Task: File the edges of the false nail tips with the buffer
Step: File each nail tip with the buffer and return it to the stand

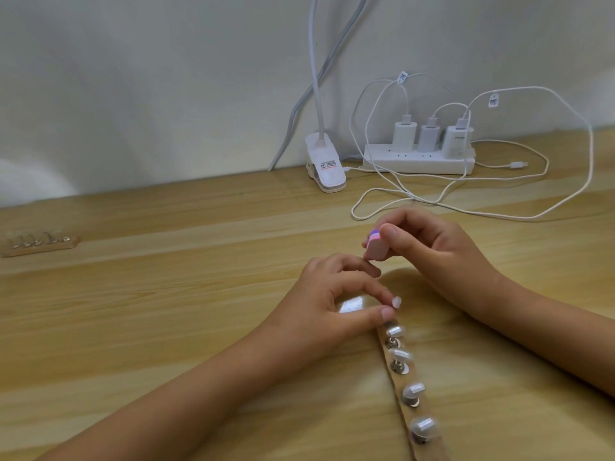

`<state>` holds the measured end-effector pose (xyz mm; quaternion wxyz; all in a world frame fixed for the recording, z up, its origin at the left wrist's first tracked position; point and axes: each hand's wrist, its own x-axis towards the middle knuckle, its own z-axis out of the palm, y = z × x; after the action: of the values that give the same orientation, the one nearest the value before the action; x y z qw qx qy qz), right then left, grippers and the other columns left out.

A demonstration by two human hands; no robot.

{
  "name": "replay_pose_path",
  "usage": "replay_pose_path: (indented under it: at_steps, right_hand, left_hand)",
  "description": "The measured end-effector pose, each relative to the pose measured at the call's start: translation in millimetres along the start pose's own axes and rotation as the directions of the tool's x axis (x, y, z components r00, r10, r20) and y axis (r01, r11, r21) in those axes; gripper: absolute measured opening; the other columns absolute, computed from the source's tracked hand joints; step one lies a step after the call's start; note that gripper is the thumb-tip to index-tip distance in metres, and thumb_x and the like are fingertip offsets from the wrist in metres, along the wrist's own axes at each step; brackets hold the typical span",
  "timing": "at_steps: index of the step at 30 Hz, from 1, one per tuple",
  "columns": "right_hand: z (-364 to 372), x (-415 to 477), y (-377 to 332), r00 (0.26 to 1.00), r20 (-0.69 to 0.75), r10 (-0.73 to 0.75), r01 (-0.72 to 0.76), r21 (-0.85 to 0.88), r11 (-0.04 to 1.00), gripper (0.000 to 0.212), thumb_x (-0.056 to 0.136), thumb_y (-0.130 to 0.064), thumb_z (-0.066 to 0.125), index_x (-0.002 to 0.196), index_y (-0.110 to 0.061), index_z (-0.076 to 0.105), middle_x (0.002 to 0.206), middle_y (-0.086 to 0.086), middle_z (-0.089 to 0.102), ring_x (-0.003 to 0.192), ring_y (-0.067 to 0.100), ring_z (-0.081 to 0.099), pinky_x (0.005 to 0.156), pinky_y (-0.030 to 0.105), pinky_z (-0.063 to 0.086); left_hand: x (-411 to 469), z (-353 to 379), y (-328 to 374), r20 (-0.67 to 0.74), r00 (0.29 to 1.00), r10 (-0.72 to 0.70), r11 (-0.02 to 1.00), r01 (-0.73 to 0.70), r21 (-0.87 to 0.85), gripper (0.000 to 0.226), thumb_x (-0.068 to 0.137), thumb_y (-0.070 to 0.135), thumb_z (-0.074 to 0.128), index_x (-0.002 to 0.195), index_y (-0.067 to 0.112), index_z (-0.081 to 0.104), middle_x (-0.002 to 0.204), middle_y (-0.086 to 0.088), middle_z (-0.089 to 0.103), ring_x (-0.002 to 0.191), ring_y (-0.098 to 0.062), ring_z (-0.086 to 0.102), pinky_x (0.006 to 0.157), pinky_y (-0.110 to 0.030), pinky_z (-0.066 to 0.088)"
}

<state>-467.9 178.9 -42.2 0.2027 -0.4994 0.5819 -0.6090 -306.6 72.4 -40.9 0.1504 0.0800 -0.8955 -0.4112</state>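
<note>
The right hand point(429, 247) pinches the buffer point(376, 248) beside the left hand point(336, 294), whose fingers point(382, 313) pinch the end false nail tip point(396, 301); filing next likely needs the buffer lowered onto its edge.

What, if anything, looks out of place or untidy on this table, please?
Nothing looks damaged or spilled. Only the white charger cables sprawl in loose loops over the table beside the power strip, one plug end lying free.
</note>
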Motion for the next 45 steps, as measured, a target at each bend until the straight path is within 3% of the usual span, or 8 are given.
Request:
replay_pose_path:
  at_steps: [7, 13, 17, 21, 27, 34, 39, 45]
  right_hand:
    - [-1, 0, -3, 0.998, -0.065, 0.018, -0.016, 0.035, 0.999, 0.028, 0.090, -0.032, 0.059, 0.096, -0.005, 0.064, 0.093, 0.018, 0.069, 0.091, 0.034, 0.066, 0.083, 0.032, 0.056]
    - [-2, 4, -2, 0.994, -0.103, 0.047, -0.041, 0.052, 0.998, 0.028, 0.088, -0.030, 0.058, 0.099, -0.005, 0.064, 0.098, 0.021, 0.068, 0.098, 0.037, 0.065, 0.089, 0.038, 0.054]
    - [-2, 4, -1, 0.995, -0.078, 0.060, -0.058, 0.029, 0.998, 0.029, 0.089, -0.032, 0.058, 0.101, -0.006, 0.064, 0.099, 0.018, 0.069, 0.098, 0.034, 0.066, 0.089, 0.035, 0.055]
    - [-2, 4, -1, 0.995, -0.071, 0.075, -0.072, 0.052, 0.996, 0.032, 0.086, -0.033, 0.059, 0.102, -0.005, 0.064, 0.101, 0.018, 0.069, 0.098, 0.029, 0.068, 0.090, 0.032, 0.056]
    - [1, 6, -2, 0.994, -0.065, 0.091, -0.080, 0.152, 0.985, 0.041, 0.090, -0.024, 0.055, 0.129, -0.010, 0.053, 0.120, 0.016, 0.066, 0.112, 0.017, 0.066, 0.099, 0.024, 0.050]
    - [-3, 8, -3, 0.988, -0.120, 0.101, -0.077, 0.193, 0.978, 0.033, 0.101, -0.021, 0.040, 0.119, -0.004, 0.061, 0.112, 0.021, 0.068, 0.103, 0.026, 0.069, 0.084, 0.025, 0.056]
    - [-4, 8, -7, 0.981, -0.151, 0.118, -0.090, 0.178, 0.980, 0.036, 0.092, -0.033, 0.048, 0.112, -0.009, 0.064, 0.103, 0.011, 0.073, 0.094, 0.019, 0.071, 0.081, 0.027, 0.058]
    - [-4, -1, -8, 0.991, -0.104, -0.079, 0.086, 0.064, 0.994, 0.023, 0.092, -0.028, 0.066, 0.107, -0.011, 0.066, 0.102, 0.008, 0.073, 0.099, 0.015, 0.069, 0.082, 0.023, 0.054]
  left_hand:
    - [-3, -1, -1, -0.004, 1.000, -0.028, 0.998, 0.029, 0.063, 0.016, 0.083, 0.035, 0.072, 0.094, 0.047, 0.071, 0.111, 0.022, 0.056, 0.117, 0.001, 0.039, 0.095, -0.006, 0.027]
    - [-12, -3, 2, 0.029, 0.997, -0.077, 0.994, 0.074, 0.079, 0.017, 0.077, 0.032, 0.075, 0.088, 0.043, 0.068, 0.097, 0.019, 0.054, 0.107, 0.002, 0.042, 0.085, -0.007, 0.033]
    - [-11, 1, 5, 0.037, 0.997, -0.063, 0.995, 0.059, 0.084, 0.017, 0.073, 0.045, 0.077, 0.088, 0.044, 0.069, 0.096, 0.020, 0.057, 0.105, -0.001, 0.046, 0.084, -0.019, 0.036]
    - [-11, 2, 5, 0.032, 0.999, -0.015, 0.999, 0.014, 0.052, 0.019, 0.070, 0.054, 0.074, 0.088, 0.048, 0.071, 0.086, 0.020, 0.059, 0.094, -0.002, 0.050, 0.075, -0.017, 0.033]
    - [-11, 5, 6, 0.035, 0.999, 0.036, 0.996, -0.039, 0.074, 0.028, 0.068, 0.058, 0.069, 0.092, 0.043, 0.070, 0.077, 0.023, 0.060, 0.086, -0.001, 0.054, 0.072, -0.013, 0.033]
    - [-12, 1, 7, 0.056, 0.995, -0.086, 0.988, 0.092, -0.121, 0.009, 0.076, 0.030, 0.080, 0.073, 0.035, 0.074, 0.073, 0.022, 0.067, 0.076, 0.004, 0.054, 0.067, -0.007, 0.037]
    - [-7, -10, 6, -0.211, 0.961, -0.178, 0.833, 0.033, -0.552, 0.009, 0.079, 0.018, 0.061, 0.080, 0.014, 0.069, 0.068, 0.005, 0.068, 0.064, -0.001, 0.059, 0.063, -0.008, 0.043]
    - [-6, -6, 2, -0.151, 0.973, -0.176, 0.885, 0.089, -0.457, 0.014, 0.089, 0.013, 0.066, 0.089, 0.021, 0.078, 0.083, 0.006, 0.075, 0.085, -0.003, 0.068, 0.074, -0.007, 0.045]
